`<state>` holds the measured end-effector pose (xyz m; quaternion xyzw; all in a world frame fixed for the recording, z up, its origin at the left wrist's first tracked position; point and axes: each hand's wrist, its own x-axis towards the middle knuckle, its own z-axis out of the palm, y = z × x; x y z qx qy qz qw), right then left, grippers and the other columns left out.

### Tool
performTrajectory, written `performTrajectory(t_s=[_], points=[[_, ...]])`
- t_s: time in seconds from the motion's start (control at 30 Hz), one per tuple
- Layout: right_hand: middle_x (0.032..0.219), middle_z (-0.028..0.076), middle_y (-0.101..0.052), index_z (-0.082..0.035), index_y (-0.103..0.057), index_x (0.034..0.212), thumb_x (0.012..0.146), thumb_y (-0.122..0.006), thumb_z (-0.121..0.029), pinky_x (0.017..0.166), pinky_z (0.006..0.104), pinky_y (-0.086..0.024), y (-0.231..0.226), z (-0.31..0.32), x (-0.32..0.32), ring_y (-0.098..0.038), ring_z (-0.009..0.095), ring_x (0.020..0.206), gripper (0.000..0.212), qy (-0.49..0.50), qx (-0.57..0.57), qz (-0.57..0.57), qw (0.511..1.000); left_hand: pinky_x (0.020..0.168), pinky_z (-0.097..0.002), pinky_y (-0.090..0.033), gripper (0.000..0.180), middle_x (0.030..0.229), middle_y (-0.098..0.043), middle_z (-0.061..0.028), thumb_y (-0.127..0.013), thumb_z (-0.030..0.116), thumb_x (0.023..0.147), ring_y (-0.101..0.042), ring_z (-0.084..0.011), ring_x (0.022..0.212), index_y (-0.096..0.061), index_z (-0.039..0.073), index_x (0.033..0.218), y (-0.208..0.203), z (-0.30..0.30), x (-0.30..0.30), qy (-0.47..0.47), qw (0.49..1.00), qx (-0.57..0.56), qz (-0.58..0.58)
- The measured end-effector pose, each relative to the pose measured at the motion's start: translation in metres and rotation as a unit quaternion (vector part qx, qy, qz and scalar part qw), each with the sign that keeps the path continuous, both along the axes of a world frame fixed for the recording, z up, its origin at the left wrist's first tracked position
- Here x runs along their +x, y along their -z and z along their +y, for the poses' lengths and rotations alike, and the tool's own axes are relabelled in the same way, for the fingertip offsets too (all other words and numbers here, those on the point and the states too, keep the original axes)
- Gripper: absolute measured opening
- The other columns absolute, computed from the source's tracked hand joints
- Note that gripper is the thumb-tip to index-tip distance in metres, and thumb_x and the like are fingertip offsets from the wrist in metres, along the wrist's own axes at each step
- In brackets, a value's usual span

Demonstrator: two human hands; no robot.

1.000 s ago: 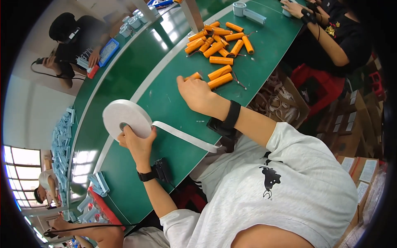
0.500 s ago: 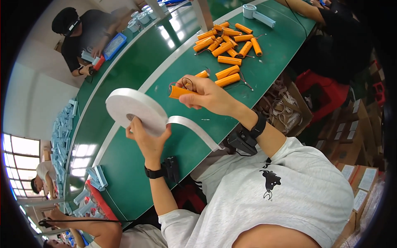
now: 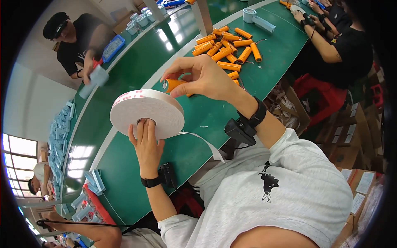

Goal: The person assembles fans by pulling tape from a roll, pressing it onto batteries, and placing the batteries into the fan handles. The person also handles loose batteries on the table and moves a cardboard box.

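Note:
My left hand [image 3: 147, 153] has its fingers hooked into the core of a large white roll of tape [image 3: 167, 118], which is tilted so its flat side faces me. Red print shows on the roll's outer edge. A loose strip of tape [image 3: 204, 143] runs from the roll toward the table's near edge. Just beyond the roll, my right hand [image 3: 204, 78] grips an orange cylindrical battery [image 3: 171, 85] between thumb and fingers, its round end pointing left. More orange batteries with thin wires [image 3: 223, 53] lie in a loose pile behind my right hand.
A light-blue device with a handle [image 3: 262, 20] lies at the far end of the green table [image 3: 264, 82]. Across from me a person [image 3: 84, 45] handles light-blue parts beside a blue tray [image 3: 113, 48]. Cartons [image 3: 351, 153] and a red stool [image 3: 320, 97] stand to the right.
The tape roll has turned and shifted slightly right, its printed edge now showing. My right hand has moved left with the battery, close to the roll, its fingers arched higher.

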<state>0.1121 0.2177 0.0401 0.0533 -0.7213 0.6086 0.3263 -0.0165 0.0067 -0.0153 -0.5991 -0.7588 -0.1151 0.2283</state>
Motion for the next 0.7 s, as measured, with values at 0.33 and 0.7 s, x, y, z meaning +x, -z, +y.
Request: performTrajectory(t_s=[0.33,0.7], points=[[0.083,0.004,-0.059,0.003,-0.058,0.092,0.079,-0.061,-0.012,0.063,0.0229,-0.043,0.007,-0.018,-0.018,-0.052,0.009,0.071,0.020,0.136,0.136,-0.044,0.980,0.106,-0.0452,-0.020,0.065,0.111,-0.052,-0.0066,-0.066,-0.001,0.052,-0.044,-0.0207,0.113,-0.046,0.003,0.113,-0.003,0.007,0.009,0.030,0.999,-0.044,0.007],[0.078,0.004,-0.055,0.005,-0.056,0.093,0.085,-0.055,-0.013,0.061,0.0222,-0.042,0.015,-0.029,-0.050,-0.049,0.008,0.069,0.019,0.154,-0.186,-0.011,0.970,0.101,-0.0456,-0.022,0.070,0.105,-0.052,-0.0103,-0.072,0.004,0.045,-0.046,-0.0258,0.106,-0.046,0.000,0.111,-0.014,-0.005,0.027,0.040,0.992,-0.066,-0.100]])
